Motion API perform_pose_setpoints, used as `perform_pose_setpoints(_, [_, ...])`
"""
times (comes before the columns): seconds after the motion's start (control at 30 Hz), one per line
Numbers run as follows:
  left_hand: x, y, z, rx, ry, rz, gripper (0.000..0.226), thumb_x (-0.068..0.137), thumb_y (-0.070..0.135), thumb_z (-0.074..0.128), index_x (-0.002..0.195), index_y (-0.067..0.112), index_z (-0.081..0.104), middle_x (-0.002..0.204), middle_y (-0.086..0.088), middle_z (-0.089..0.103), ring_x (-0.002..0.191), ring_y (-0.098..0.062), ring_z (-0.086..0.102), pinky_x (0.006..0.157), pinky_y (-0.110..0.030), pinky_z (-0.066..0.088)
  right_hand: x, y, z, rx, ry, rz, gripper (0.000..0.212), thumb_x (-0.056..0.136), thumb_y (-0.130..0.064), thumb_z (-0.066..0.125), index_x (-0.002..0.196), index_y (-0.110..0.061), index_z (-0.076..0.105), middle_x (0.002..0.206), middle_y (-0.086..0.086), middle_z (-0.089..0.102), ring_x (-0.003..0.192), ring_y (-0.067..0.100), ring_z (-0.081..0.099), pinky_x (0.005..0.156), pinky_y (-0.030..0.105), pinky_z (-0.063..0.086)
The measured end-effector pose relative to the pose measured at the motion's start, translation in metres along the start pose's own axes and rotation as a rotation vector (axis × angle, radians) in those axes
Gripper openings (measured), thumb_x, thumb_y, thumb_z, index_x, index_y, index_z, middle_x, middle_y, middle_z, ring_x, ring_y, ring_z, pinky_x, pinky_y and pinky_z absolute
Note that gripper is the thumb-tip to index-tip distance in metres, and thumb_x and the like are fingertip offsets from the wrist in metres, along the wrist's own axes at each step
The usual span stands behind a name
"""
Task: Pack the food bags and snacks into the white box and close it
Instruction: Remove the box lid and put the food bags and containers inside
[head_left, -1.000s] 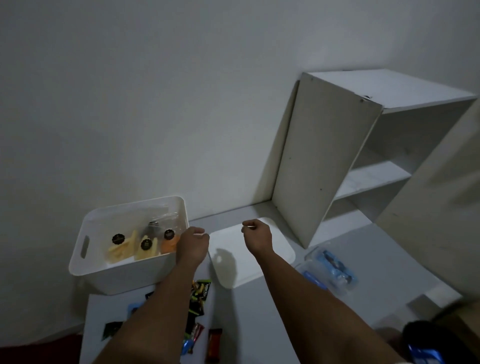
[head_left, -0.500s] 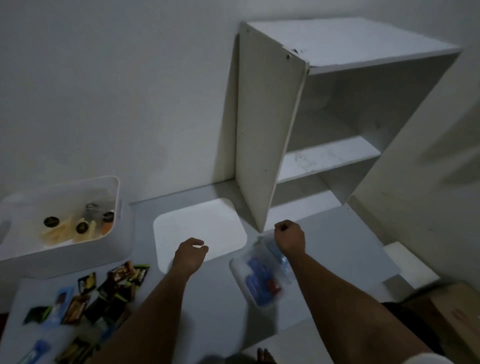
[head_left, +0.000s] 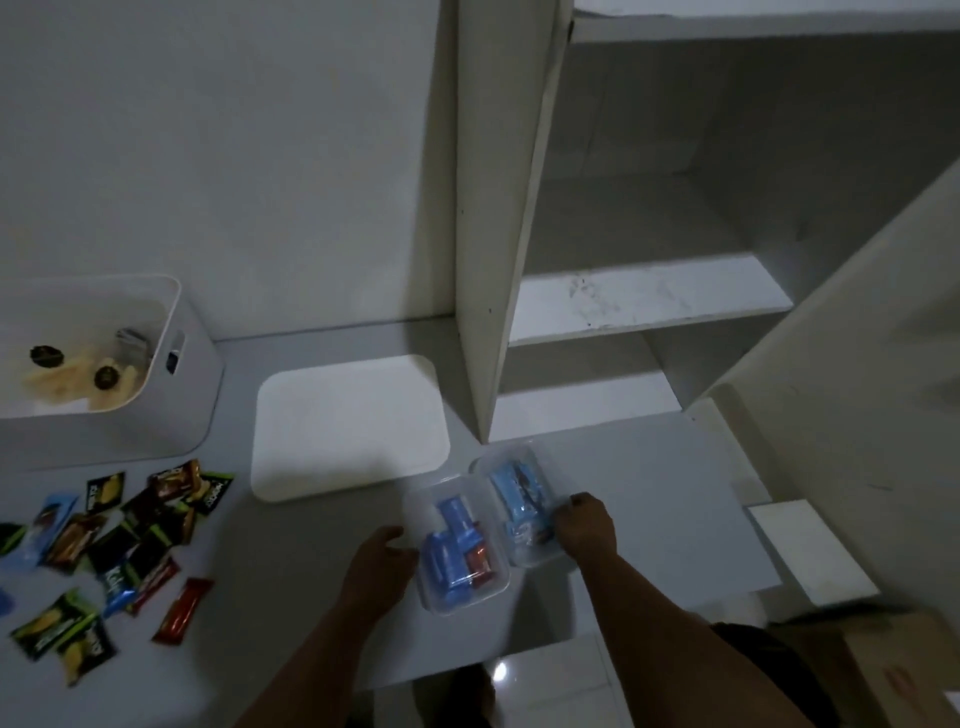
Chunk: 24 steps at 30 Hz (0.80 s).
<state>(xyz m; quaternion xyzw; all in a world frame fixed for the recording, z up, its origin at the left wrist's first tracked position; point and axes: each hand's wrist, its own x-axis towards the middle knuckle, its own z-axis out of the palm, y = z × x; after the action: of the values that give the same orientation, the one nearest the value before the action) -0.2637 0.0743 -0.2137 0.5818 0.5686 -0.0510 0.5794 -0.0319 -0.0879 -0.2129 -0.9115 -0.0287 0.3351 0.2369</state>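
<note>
The room is dim, with a plain pale wall behind a grey desk (head_left: 311, 545) that runs from the left edge to a white shelf unit (head_left: 498, 218) standing at the far right. A cardboard box (head_left: 852, 670) sits on the floor at the near right.

The white box (head_left: 171, 415) stands open at the far left of the desk, with a few food bags (head_left: 78, 374) bearing dark round labels lying inside it. Its flat white lid (head_left: 348, 426) lies on the desk just to the right of the box, apart from it. Near the left edge, loose snacks (head_left: 119, 545) in green, brown, red and blue wrappers are scattered over the desk.

In the near middle lie two clear plastic bags (head_left: 483, 535) side by side, each holding blue-wrapped snacks. The right hand (head_left: 584, 530) is at the right-hand bag, its fingers curled onto the bag's near right edge, seemingly gripping it, though blur makes the hold hard to confirm. The left hand (head_left: 382, 564) is just beside the left-hand bag, fingers relaxed and reaching towards its left side, holding nothing. Both bags lie well apart from the white box, with the lid between.
</note>
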Motion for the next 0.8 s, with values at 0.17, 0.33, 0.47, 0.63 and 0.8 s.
perform_pose_setpoints(0.17, [-0.005, 0.002, 0.009, -0.138, 0.001, -0.041, 0.041, 0.092, 0.004, 0.066, 0.132, 0.008, 0.055, 0.093, -0.021, 0.068, 0.073, -0.03, 0.061, 0.053, -0.029, 0.045, 0.005, 0.011, -0.017, 0.097, 0.076, -0.045, 0.024, 0.095, -0.02, 0.062, 0.113, -0.006, 0.069, 0.116, 0.018, 0.071, 0.109, 0.036, 0.066, 0.09, 0.035, 0.052])
perform_pose_setpoints(0.33, [-0.016, 0.014, 0.019, -0.254, 0.041, -0.056, 0.035, 0.095, 0.025, 0.067, 0.125, 0.008, 0.06, 0.103, -0.019, 0.067, 0.079, -0.028, 0.062, 0.062, -0.034, 0.051, 0.007, 0.011, -0.03, 0.171, 0.028, -0.135, 0.006, 0.091, -0.018, 0.066, 0.087, -0.017, 0.069, 0.091, 0.006, 0.071, 0.091, 0.032, 0.069, 0.077, 0.054, 0.062])
perform_pose_setpoints(0.47, [-0.027, 0.028, 0.021, -0.303, 0.05, -0.072, 0.035, 0.094, 0.054, 0.058, 0.09, 0.019, 0.061, 0.101, -0.018, 0.067, 0.088, -0.033, 0.068, 0.08, -0.046, 0.058, -0.015, -0.013, -0.024, 0.256, -0.126, -0.176, 0.005, 0.093, -0.012, 0.068, 0.088, -0.012, 0.068, 0.097, 0.012, 0.07, 0.089, 0.031, 0.069, 0.058, 0.045, 0.064])
perform_pose_setpoints(0.63, [-0.034, 0.033, 0.021, -0.316, 0.02, -0.039, 0.043, 0.087, 0.062, 0.063, 0.092, 0.02, 0.064, 0.098, -0.013, 0.071, 0.09, -0.032, 0.071, 0.075, -0.042, 0.059, -0.038, -0.027, -0.001, 0.217, -0.25, -0.224, 0.012, 0.087, -0.012, 0.07, 0.075, -0.013, 0.066, 0.084, 0.007, 0.071, 0.075, 0.025, 0.071, 0.055, 0.043, 0.063])
perform_pose_setpoints(0.8, [-0.018, 0.016, 0.02, -0.228, 0.007, -0.035, 0.062, 0.084, 0.03, 0.08, 0.135, 0.005, 0.056, 0.115, -0.021, 0.07, 0.079, -0.025, 0.069, 0.056, -0.027, 0.055, -0.05, -0.027, 0.009, 0.157, -0.285, -0.218, 0.011, 0.081, -0.015, 0.072, 0.075, -0.018, 0.064, 0.079, 0.003, 0.069, 0.07, 0.018, 0.066, 0.067, 0.045, 0.062])
